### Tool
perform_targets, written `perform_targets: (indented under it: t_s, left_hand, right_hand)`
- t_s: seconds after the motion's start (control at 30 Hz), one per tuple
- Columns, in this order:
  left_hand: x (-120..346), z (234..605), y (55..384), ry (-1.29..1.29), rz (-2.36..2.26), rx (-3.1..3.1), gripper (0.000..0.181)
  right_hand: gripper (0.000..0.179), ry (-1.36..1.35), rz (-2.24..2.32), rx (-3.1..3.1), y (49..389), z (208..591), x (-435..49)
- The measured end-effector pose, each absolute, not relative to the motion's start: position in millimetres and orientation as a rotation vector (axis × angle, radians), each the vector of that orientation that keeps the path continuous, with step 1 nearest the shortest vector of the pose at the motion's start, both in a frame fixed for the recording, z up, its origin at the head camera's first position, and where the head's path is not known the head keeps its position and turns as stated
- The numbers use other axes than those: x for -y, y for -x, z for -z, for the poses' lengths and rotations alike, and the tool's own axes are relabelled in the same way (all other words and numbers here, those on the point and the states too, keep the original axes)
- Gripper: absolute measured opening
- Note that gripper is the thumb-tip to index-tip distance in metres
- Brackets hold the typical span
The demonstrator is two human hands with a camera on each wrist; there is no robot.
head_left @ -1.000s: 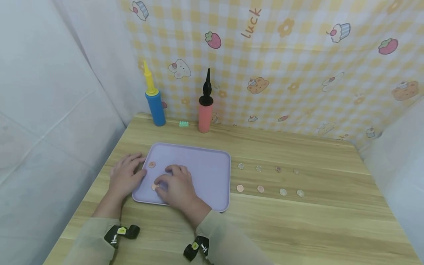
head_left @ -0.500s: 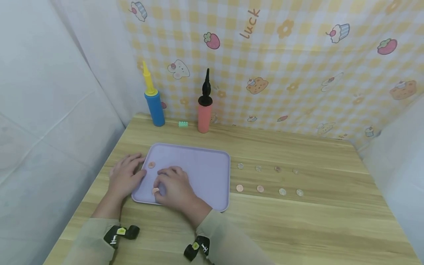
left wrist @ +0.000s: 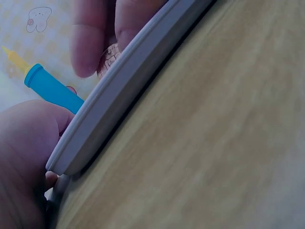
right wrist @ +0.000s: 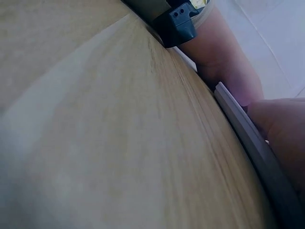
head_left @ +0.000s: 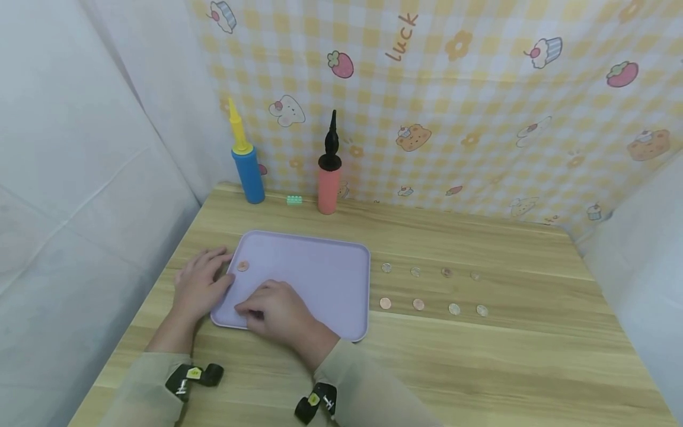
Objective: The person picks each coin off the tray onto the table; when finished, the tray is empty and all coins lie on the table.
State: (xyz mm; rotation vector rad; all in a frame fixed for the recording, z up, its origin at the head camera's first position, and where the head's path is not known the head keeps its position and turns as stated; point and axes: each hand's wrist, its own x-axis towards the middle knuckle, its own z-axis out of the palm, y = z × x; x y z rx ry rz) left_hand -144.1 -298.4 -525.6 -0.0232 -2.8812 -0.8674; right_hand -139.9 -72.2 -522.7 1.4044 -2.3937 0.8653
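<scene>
My right hand [head_left: 283, 311] is over the front left part of the lilac tray [head_left: 325, 255], thumb and forefinger drawn together. Hidden from the head view, a copper-coloured coin [left wrist: 109, 58] shows between that hand's fingers just above the tray rim in the left wrist view. Another copper coin [head_left: 243, 266] lies flat near the tray's left edge. My left hand [head_left: 200, 287] rests at the tray's left side, its thumb and fingertips touching the rim and the other fingers relaxed on the table.
Right of the tray, several coins lie in two rows on the wooden table, among them a copper coin [head_left: 385, 303] and a silvery coin [head_left: 454, 309]. At the back stand a blue-and-yellow hand pump [head_left: 249, 175] and a pink-and-black hand pump [head_left: 328, 187], with a green toy brick [head_left: 294, 200] between them.
My right hand has shifted slightly left and toward the tray's front edge with the coin, which its fingers now hide in the head view. The left hand has stayed in place.
</scene>
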Motion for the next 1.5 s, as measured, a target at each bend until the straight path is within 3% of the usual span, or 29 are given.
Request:
perform_targets:
  t_s: [0.2, 0.47, 1.27, 1.5]
  left_hand:
    - [299, 526, 144, 0.031, 0.865, 2.872, 0.049]
    - [298, 528, 144, 0.023, 0.859, 2.874, 0.049]
    - [297, 526, 144, 0.011, 0.872, 2.884, 0.050]
    - [297, 525, 144, 0.019, 0.872, 2.876, 0.049]
  right_hand:
    - [0.023, -1.283, -1.312, 2.348, 142, 528, 72]
    - [0.032, -0.961, -1.449, 2.488, 141, 527, 71]
    - [0.031, -0.983, -1.506, 2.383, 140, 526, 60]
    - [0.030, -1.015, -1.297, 2.403, 141, 525, 43]
